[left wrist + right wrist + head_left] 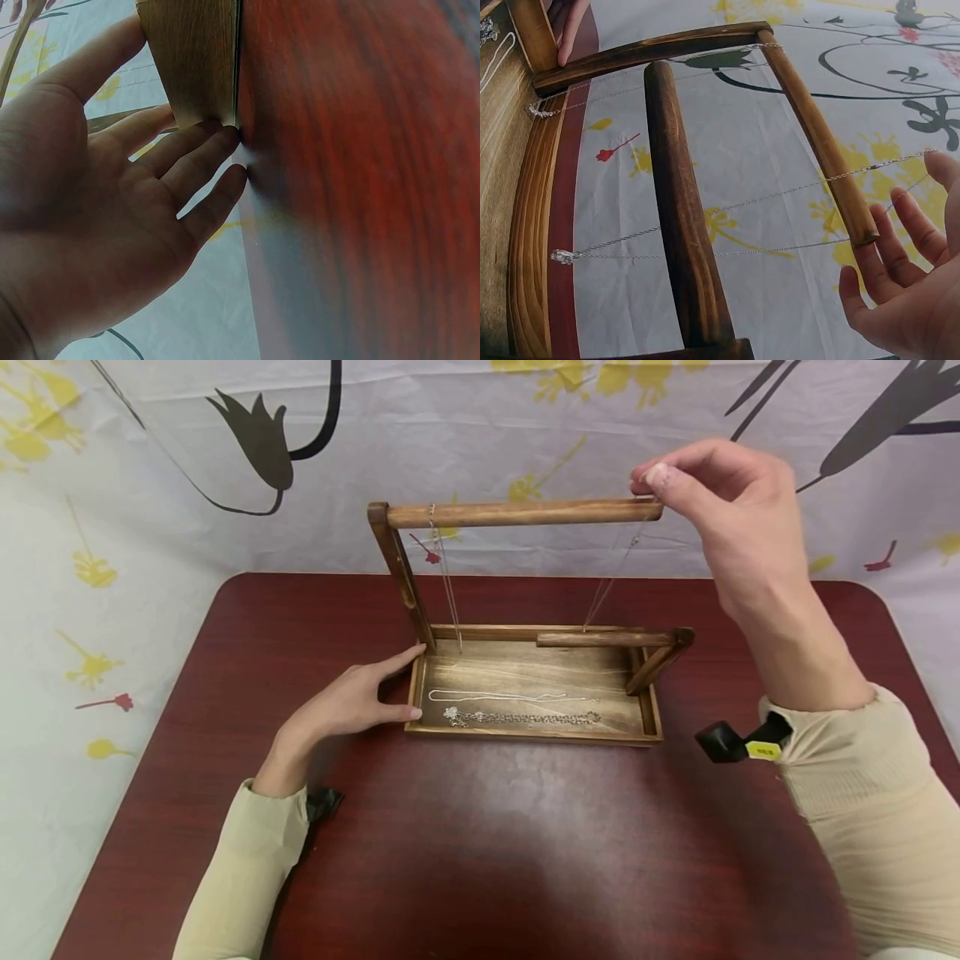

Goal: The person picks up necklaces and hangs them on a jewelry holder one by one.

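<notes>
A wooden jewelry stand has a tray base (532, 737), a high bar (517, 513) and a lower bar (592, 640). At the free right end of the high bar, my right hand (750, 527) pinches the chain of a thin necklace, whose pendant (564, 256) hangs below. Another fine necklace (452, 597) is draped over the high bar near its left post. My left hand (348, 697) rests against the tray's left end, its thumb and fingers spread and straight. The left wrist view shows its fingertips (231, 136) touching the tray's end wall.
Inside the tray lie a slim silver chain (495, 697) and a thicker chain necklace (525, 718), stretched out side by side. The stand sits on a dark red wooden table (480, 827). Behind it hangs a white cloth (420, 443) with printed flowers.
</notes>
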Motion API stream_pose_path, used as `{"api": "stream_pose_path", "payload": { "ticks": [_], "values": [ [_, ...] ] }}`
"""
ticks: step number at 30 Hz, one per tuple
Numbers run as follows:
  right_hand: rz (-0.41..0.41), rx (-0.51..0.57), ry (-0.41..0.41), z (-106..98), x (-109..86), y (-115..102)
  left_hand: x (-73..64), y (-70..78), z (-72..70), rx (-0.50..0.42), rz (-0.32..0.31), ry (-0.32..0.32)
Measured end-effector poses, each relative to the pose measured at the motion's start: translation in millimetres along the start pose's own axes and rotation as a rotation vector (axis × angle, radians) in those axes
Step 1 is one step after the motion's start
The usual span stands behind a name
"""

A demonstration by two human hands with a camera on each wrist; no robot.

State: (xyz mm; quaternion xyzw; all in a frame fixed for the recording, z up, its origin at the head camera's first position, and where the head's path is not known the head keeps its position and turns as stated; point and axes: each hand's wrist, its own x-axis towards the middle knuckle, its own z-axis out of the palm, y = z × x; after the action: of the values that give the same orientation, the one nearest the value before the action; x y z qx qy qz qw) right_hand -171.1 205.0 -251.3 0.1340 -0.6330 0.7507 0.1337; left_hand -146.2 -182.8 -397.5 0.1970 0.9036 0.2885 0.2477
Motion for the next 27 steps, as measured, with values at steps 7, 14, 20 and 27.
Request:
{"api": "stream_pose_path", "payload": {
  "ticks": [7,14,20,27],
  "values": [
    [-0.045,-0.103,-0.032,7.8,1.3,1.1,0.5,-0.9,0.5,-0.001,0.01,0.004],
    [-0.084,-0.256,-0.055,19.3,1.6,3.7,0.7,-1.4,0.5,0.005,0.008,0.006],
    [-0.094,-0.322,-0.06,29.2,0.3,4.7,1.0,-1.5,0.7,-0.001,0.005,0.003],
    [-0.12,-0.365,-0.05,39.9,-1.3,3.9,1.0,-2.3,0.5,0.002,0.008,0.002]
  ]
}}
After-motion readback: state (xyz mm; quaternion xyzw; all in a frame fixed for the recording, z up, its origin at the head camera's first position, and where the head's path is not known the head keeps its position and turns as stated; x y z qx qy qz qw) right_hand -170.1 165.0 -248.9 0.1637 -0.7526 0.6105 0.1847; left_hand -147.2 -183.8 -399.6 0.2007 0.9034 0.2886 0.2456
